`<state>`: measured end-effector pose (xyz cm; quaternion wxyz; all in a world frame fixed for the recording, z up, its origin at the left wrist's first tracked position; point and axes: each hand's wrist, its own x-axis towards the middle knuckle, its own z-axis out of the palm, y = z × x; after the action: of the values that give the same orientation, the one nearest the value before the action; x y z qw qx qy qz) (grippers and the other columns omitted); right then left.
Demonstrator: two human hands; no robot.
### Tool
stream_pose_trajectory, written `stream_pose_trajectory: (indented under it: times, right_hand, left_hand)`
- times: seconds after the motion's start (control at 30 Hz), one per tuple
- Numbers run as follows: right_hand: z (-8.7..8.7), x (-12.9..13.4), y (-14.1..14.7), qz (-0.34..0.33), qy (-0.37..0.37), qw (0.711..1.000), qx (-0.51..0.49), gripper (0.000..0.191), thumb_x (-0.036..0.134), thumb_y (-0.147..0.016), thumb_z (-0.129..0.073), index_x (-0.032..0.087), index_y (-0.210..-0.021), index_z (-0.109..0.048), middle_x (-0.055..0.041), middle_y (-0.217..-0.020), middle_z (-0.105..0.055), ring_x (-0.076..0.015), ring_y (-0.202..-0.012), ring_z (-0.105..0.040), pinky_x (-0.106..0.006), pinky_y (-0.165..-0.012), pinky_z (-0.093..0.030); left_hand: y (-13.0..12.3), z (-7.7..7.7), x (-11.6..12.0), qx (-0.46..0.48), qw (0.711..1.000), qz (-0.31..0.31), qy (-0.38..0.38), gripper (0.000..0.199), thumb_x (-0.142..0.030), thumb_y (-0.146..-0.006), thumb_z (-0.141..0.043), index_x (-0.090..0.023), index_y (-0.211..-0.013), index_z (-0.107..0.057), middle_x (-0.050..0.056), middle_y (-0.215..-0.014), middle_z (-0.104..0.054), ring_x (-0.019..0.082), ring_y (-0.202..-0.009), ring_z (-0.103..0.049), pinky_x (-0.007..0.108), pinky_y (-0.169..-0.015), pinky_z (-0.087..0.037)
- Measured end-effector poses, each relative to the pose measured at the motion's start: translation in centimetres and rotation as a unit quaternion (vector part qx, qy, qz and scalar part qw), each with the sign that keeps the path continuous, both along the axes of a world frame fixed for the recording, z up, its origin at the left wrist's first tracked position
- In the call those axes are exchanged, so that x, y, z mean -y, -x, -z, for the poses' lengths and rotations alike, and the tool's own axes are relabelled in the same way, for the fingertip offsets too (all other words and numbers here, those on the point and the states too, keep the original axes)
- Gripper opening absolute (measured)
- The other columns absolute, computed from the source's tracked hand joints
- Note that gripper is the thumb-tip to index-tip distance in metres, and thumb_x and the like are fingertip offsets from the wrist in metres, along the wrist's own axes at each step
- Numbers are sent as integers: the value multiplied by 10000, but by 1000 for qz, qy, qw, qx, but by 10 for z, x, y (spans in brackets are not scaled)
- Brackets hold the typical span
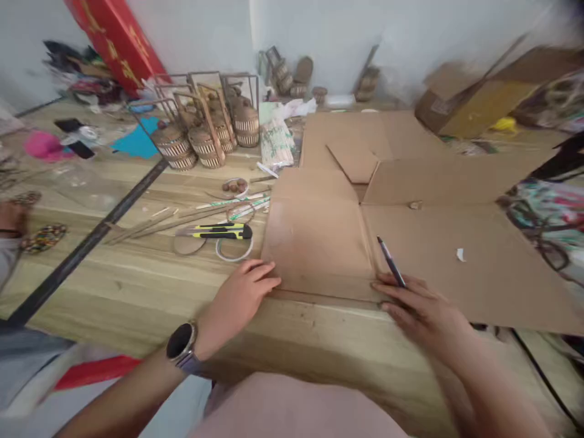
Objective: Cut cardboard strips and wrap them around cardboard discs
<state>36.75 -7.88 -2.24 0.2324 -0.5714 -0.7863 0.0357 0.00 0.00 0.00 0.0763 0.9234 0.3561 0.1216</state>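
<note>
An opened-out cardboard box (319,231) lies across the work table in front of me, with some flaps flat and one standing up. My left hand (239,298) rests at its front left corner, fingers stretched out and touching the edge. At the front edge, near a crease, my right hand (426,310) presses on the cardboard and holds a dark pen (390,261) between its fingers, tip pointing up and away. A yellow-and-black utility knife (223,231) lies left of the cardboard, close to a roll of tape (234,249).
Several small woven baskets with tall handles (210,143) stand at the back left. Thin sticks (182,219) and a small dish of brown balls (235,186) lie nearer. Another cardboard box (483,103) is at the back right. Another person's hand (11,216) shows at the far left.
</note>
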Motion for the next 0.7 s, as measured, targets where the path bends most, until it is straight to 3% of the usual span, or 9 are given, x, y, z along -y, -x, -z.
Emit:
stream_pose_trajectory:
  times: [0.17, 0.3, 0.7]
  right_hand:
    - [-1, 6, -8, 12, 32, 999, -16, 306, 376, -935, -518, 244, -1078, -755, -90, -1177, -726, -261, -1090, -675, -426, -913, -587]
    - [-2, 12, -18, 53, 63, 996, -29, 320, 413, -923, -534, 254, -1101, -748, -92, -1218, -705, -279, -1122, -663, -468, -954, -564]
    - [-2, 13, -8, 56, 36, 997, -30, 286, 400, -917, -537, 263, -1002, -774, -75, -1099, -734, -255, -1040, -665, -420, -874, -571]
  left_hand:
    - [6, 8, -1, -4, 1000, 14, -6, 388, -16, -897, -515, -195, -1187, -699, 74, -1336, -639, 266, -1189, -541, 468, -986, -530]
    - [9, 12, -1, 17, 1000, 10, -11, 374, -23, -916, -483, -176, -1176, -703, 78, -1319, -650, 262, -1171, -542, 453, -964, -544]
    - [17, 16, -1, 50, 999, 6, -18, 356, -72, -961, -428, -166, -1140, -721, 83, -1281, -670, 251, -1153, -532, 428, -947, -551]
